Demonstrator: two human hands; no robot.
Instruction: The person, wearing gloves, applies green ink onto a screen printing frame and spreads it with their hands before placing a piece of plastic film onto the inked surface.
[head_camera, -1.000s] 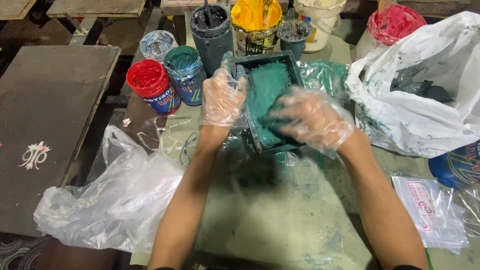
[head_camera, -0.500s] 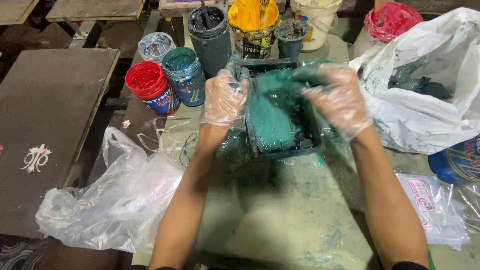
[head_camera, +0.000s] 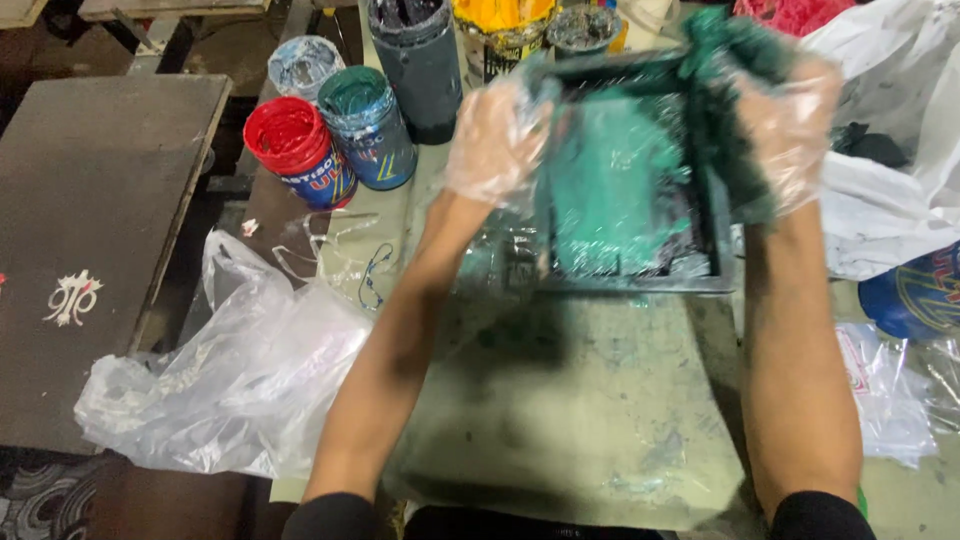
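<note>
Both hands are in thin clear plastic gloves. The left hand (head_camera: 497, 140) is clamped on the left edge of a square frame (head_camera: 630, 200) smeared with green ink. The right hand (head_camera: 790, 130) is closed on a bunched-up green rag (head_camera: 725, 60) at the frame's top right corner, so the frame sits right between the two hands, tilted up with its near edge low over the stained table (head_camera: 570, 420).

Counting stuff around it: behind the frame there's a cluster of paint tubs. I make out a red tub (head_camera: 297, 150), a green tub (head_camera: 367, 125) right beside it, a pale tub (head_camera: 305, 65) just behind those, a tall dark tub (head_camera: 418, 60), a yellow tub (head_camera: 500, 30) and a small grey tub (head_camera: 583, 28), so six. One crumpled clear bag (head_camera: 230, 380) lies left of the left forearm. One big white bag (head_camera: 890, 200) sits to the right, plus a small flat packet (head_camera: 885, 390) near the right forearm. Far left is one dark board (head_camera: 90, 220) with a small white print on it.
</note>
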